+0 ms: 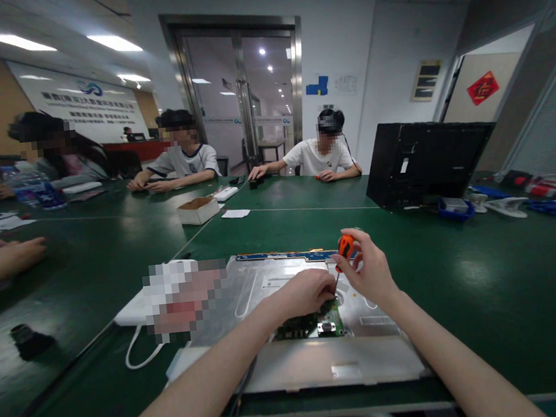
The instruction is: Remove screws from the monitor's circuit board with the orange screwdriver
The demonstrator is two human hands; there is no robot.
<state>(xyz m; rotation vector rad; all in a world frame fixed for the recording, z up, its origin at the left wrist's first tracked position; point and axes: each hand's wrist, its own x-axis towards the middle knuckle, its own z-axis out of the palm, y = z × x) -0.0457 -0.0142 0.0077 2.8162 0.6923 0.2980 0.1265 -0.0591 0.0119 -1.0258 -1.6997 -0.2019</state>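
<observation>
My right hand [371, 270] is closed round the orange and black handle of a screwdriver [346, 246]. Its thin shaft tilts down to the green circuit board [332, 324], which sits on the silver metal back of a flat display panel [371, 353]. Beside the screwdriver's tip is my left hand [306, 292], its fingers pinched together low over the board. Whatever they pinch, if anything, is hidden. A blue circuit strip [282, 256] runs along the panel's far edge. Dark cables [243, 385] hang from the near side.
A white power bank [137, 306] with a cable lies left of the panel, near a small black object [30, 342]. Farther back are an open cardboard box [198, 211] and a black monitor housing [425, 161]. Several people sit round the green table [489, 306]; another person's hands [10, 257] rest at left.
</observation>
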